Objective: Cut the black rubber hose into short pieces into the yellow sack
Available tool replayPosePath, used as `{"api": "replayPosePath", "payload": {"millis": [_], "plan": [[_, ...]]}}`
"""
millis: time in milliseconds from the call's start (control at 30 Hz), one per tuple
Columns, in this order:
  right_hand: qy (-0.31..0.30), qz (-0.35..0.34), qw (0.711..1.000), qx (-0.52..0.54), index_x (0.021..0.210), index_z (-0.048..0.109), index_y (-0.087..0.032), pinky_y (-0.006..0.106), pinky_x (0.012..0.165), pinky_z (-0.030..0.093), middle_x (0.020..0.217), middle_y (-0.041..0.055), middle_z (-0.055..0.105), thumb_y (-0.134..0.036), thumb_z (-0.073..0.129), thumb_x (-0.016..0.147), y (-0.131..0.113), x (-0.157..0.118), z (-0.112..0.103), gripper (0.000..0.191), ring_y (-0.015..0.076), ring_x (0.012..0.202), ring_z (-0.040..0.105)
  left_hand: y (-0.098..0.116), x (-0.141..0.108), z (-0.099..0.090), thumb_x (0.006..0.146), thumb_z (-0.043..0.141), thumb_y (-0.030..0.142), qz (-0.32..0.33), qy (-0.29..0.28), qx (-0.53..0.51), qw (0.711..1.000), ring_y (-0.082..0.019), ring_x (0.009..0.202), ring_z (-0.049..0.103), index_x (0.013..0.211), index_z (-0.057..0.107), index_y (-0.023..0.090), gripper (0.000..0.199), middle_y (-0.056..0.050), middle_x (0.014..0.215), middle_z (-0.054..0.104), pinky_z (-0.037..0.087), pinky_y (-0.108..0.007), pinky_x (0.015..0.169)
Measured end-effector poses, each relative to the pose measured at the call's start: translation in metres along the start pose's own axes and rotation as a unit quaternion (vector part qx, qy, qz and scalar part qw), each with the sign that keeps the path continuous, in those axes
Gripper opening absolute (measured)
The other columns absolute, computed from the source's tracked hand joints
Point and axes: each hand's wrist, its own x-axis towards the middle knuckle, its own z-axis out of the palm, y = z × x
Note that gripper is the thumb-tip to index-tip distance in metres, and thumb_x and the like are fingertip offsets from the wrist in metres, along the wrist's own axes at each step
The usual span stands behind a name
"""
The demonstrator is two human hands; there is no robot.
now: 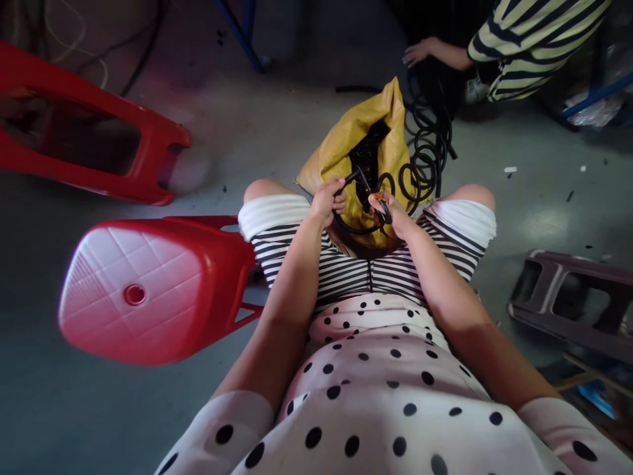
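Observation:
My left hand [328,200] is closed round a black hose [352,177], whose end points toward the middle. In my right hand [391,212] is a pair of scissors [364,181] with dark handles and a bit of orange, blades pointing up and left near the hose end. Both hands are over a yellow woven sack [341,140], which stands open between my knees with shiny black material [368,148] inside. A loop of the hose hangs below my hands. More coiled black hose [424,165] runs along the sack's right side to the floor.
A red stool [133,264] with a pale top is at my left, and a red plastic frame [89,132] lies behind it. On the right is a brown stool [578,297]. A person's hand [420,51] and striped clothing [534,39] show at the upper right. Small scraps dot the floor.

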Motion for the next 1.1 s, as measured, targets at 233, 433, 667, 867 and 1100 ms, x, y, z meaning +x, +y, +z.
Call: {"api": "replayPosePath", "payload": {"millis": [233, 433, 667, 867, 1100], "plan": [[0.016, 0.002, 1.0, -0.025, 0.09, 0.059, -0.025, 0.023, 0.044, 0.042, 0.068, -0.0054, 0.061, -0.066, 0.104, 0.057, 0.004, 0.004, -0.001, 0.069, 0.0105, 0.053, 0.052, -0.001, 0.003, -0.009, 0.097, 0.071, 0.033, -0.054, -0.056, 0.048, 0.996, -0.005, 0.032, 0.021, 0.093, 0.055, 0.023, 0.019, 0.013, 0.049, 0.03, 0.013, -0.016, 0.041], [-0.001, 0.003, 0.997, -0.083, 0.079, 0.053, -0.027, 0.025, 0.033, 0.033, 0.053, -0.008, 0.054, -0.058, 0.102, 0.06, 0.008, 0.004, -0.001, 0.062, 0.012, 0.038, 0.047, -0.001, 0.01, -0.017, 0.096, 0.069, 0.03, -0.086, -0.038, 0.057, 0.994, -0.004, 0.032, 0.019, 0.093, 0.062, 0.021, 0.012, 0.013, 0.047, 0.029, 0.015, -0.016, 0.04], [0.011, -0.001, 0.995, -0.1, 0.074, 0.051, -0.027, 0.025, 0.027, 0.031, 0.046, -0.0076, 0.051, -0.047, 0.093, 0.064, 0.014, 0.011, 0.002, 0.047, 0.0153, 0.032, 0.048, -0.005, 0.014, -0.016, 0.094, 0.067, 0.031, -0.104, -0.009, 0.056, 0.993, -0.005, 0.031, 0.018, 0.088, 0.062, 0.02, 0.014, 0.012, 0.045, 0.027, 0.015, -0.017, 0.039], [0.014, 0.015, 0.994, -0.108, 0.077, 0.05, -0.027, 0.023, 0.028, 0.027, 0.046, -0.0082, 0.05, -0.031, 0.084, 0.069, 0.019, 0.013, 0.002, 0.036, 0.0135, 0.032, 0.045, -0.008, 0.018, -0.02, 0.092, 0.07, 0.032, -0.099, -0.012, 0.074, 0.992, -0.004, 0.032, 0.019, 0.09, 0.059, 0.021, 0.016, 0.012, 0.046, 0.031, 0.015, -0.017, 0.04], [-0.015, 0.053, 0.995, -0.079, 0.088, 0.048, -0.027, 0.024, 0.035, 0.034, 0.057, -0.0084, 0.052, -0.055, 0.1, 0.067, 0.021, 0.019, -0.002, 0.063, 0.0114, 0.042, 0.047, -0.008, 0.015, -0.018, 0.097, 0.061, 0.024, -0.127, -0.025, 0.104, 0.986, -0.005, 0.031, 0.019, 0.086, 0.049, 0.023, 0.016, 0.012, 0.046, 0.029, 0.01, -0.018, 0.04]]}}
